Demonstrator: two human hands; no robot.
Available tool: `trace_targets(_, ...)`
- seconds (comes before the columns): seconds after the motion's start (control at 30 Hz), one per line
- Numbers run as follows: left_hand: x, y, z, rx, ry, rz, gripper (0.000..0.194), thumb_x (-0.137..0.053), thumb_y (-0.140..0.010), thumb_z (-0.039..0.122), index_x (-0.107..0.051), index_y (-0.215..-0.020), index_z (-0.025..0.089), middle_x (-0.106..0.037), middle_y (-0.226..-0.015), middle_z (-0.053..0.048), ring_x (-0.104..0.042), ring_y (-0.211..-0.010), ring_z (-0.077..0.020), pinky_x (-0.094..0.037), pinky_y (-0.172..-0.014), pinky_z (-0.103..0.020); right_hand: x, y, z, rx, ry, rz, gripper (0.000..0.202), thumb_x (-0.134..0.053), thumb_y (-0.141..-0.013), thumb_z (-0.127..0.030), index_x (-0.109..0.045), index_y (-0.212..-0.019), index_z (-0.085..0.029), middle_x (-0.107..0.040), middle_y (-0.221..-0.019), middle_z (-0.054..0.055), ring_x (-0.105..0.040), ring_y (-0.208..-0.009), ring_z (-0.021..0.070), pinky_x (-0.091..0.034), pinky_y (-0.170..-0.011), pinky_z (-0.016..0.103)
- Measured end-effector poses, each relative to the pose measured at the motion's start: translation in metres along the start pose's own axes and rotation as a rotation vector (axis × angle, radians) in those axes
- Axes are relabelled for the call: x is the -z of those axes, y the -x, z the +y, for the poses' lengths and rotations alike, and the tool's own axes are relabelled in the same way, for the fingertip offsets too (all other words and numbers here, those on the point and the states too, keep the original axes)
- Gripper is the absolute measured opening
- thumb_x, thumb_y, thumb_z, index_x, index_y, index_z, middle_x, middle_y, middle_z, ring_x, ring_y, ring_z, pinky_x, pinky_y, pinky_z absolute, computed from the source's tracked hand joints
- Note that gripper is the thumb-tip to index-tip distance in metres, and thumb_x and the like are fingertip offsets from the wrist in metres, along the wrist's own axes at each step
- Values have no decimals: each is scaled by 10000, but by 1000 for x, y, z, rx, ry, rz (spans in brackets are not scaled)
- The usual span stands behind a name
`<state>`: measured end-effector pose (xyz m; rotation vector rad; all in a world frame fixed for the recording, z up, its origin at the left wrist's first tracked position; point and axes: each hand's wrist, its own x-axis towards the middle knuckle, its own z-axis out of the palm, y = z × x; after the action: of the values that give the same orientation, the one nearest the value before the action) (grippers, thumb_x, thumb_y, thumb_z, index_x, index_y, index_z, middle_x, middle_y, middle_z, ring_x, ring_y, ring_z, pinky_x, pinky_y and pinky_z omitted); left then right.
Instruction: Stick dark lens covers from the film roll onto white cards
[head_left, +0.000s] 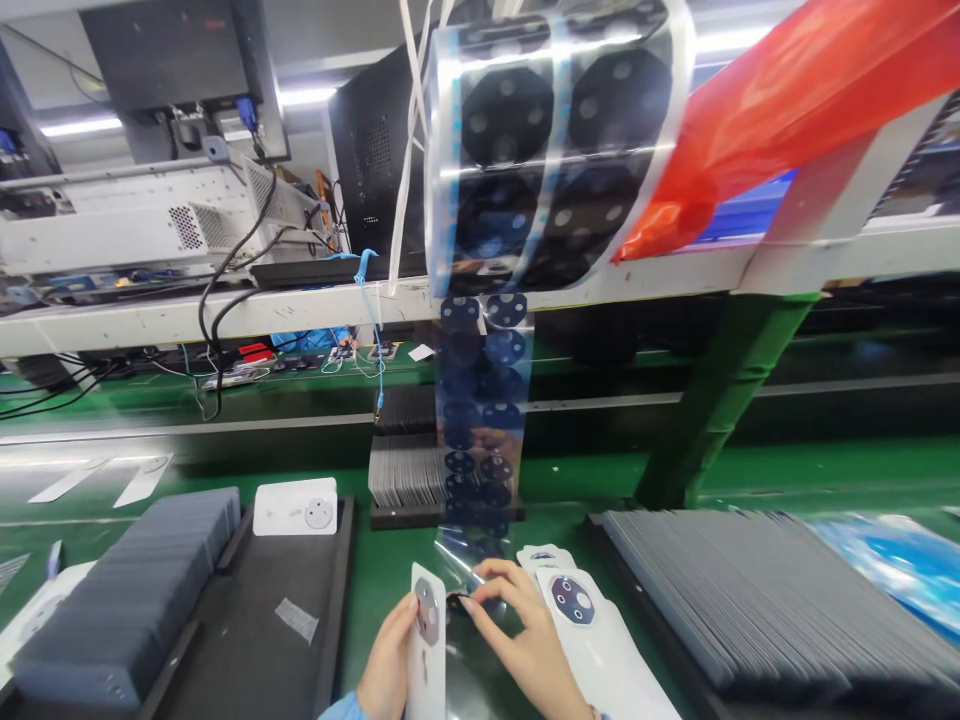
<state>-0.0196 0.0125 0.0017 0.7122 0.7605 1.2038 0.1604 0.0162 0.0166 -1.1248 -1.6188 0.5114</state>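
My left hand [390, 655] grips a white phone back cover [427, 680] by its edge, held upright and turned nearly side-on, with its round camera disc towards the right. Beside it, my right hand [525, 640] is closed in a pinch on a small dark round sticker [456, 597] at the lower end of a clear film strip [480, 430]. The strip carries two columns of dark round stickers and hangs from a big roll [555, 150] above. Several more white back covers [600, 650] with dark camera discs lie overlapped to the right of my right hand.
A black tray [255, 620] at left holds a row of grey panels [135, 590] and one white cover [296, 507]. Another tray of grey panels [772, 600] stands at right. Behind the strip is a smaller stack [405, 470]. A white shelf beam [315, 310] crosses overhead.
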Motion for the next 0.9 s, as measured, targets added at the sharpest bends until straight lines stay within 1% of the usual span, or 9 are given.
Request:
trace_targets(0.1, -1, 1, 2, -30, -51, 66, 504, -672, -734, 484, -646, -1114, 154, -583, -1236, -98, -481, -1222, -261, -332, -1074, -344, 1, -1, 0, -113, -188, 96, 311, -608, -790, -467, -581, -750, -159, -576, -859, 56, -557, -854, 147, -467, -801, 257)
trace_targets(0.2, -5, 5, 5, -54, -190, 99, 486, -604, -800, 482, -567, -1202, 212, -540, -1294, -53, -461, -1234, -229, -353, -1037, -305, -2, -2, -2, -338, -403, 109, 419, -673, -701, -537, -572, -792, -141, -579, -815, 51, -558, -787, 144, -482, -745, 241)
trace_targets(0.27, -9, 10, 8, -83, -356, 71, 482, -580, -822, 478, -549, -1209, 194, -533, -1296, -61, -463, -1221, -220, -351, -1020, -280, -6, -1, -6, -475, -536, 63, 470, -711, -649, -550, -565, -810, -132, -587, -807, 46, -565, -787, 143, -487, -741, 230)
trace_targets(0.37, -16, 15, 10, -99, -528, -42, 502, -544, -848, 471, -508, -1227, 144, -518, -1296, -106, -479, -1191, -226, -373, -969, -272, -12, 1, -12, -585, -646, -9, 481, -749, -612, -524, -564, -805, -125, -603, -784, 37, -571, -773, 132, -473, -729, 211)
trace_targets(0.43, -19, 17, 9, -81, -561, -123, 525, -514, -866, 469, -455, -1262, 130, -504, -1302, -129, -495, -1169, -228, -401, -919, -275, -15, 2, -13, -601, -648, -34, 466, -760, -604, -507, -576, -780, -116, -605, -750, 35, -565, -735, 124, -459, -700, 207)
trace_targets(0.53, -18, 16, 6, -77, -589, -192, 534, -493, -880, 460, -416, -1289, 127, -513, -1281, -141, -531, -1106, -217, -423, -871, -275, -18, 5, -9, -591, -603, -37, 451, -762, -608, -496, -588, -746, -103, -598, -713, 36, -542, -686, 115, -438, -657, 212)
trace_targets(0.7, -10, 14, 1, -124, -541, -195, 489, -559, -847, 423, -506, -1241, 140, -551, -1218, -123, -533, -1098, -233, -417, -904, -281, -16, 5, -5, -574, -563, -68, 449, -752, -628, -497, -594, -749, -94, -600, -716, 40, -539, -686, 112, -430, -661, 217)
trace_targets(0.8, -11, 14, 1, -111, -471, -194, 502, -595, -822, 407, -523, -1240, 138, -567, -1184, -126, -545, -1065, -233, -423, -905, -296, -15, 4, -7, -582, -564, -91, 446, -762, -615, -487, -603, -747, -91, -605, -710, 41, -536, -666, 108, -423, -641, 215)
trace_targets(0.9, -13, 15, 2, -102, -468, -198, 509, -599, -818, 398, -522, -1244, 128, -574, -1162, -130, -550, -1042, -224, -417, -924, -311, -15, 4, -9, -598, -570, -100, 445, -772, -599, -481, -613, -743, -91, -612, -711, 43, -537, -663, 106, -419, -633, 210)
